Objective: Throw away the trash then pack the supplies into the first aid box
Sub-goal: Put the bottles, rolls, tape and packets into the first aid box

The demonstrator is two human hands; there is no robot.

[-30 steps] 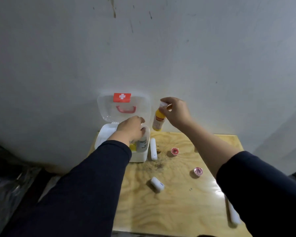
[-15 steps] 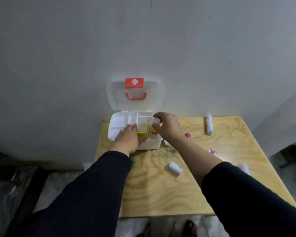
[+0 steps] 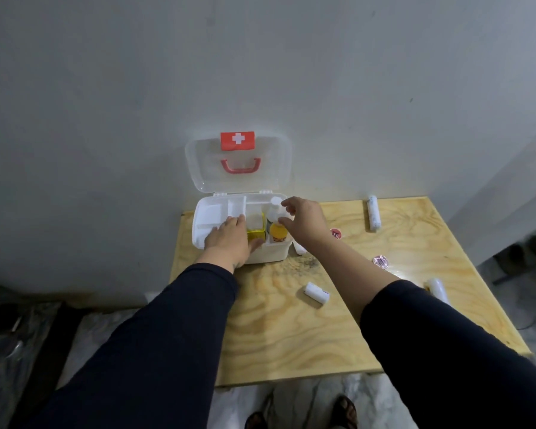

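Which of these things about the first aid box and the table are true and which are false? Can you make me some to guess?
1. The first aid box has its lid open. True.
2. The yellow bottle lies out on the table. False: it stands inside the box, at the right end.
3. The left hand rests on the front of the box. True.
4. The right hand grips a white roll. False: its fingers are spread open beside the bottle's white cap.
5. A short white roll lies on the table in front of the box. True.
6. The box's handle is blue. False: it is red.
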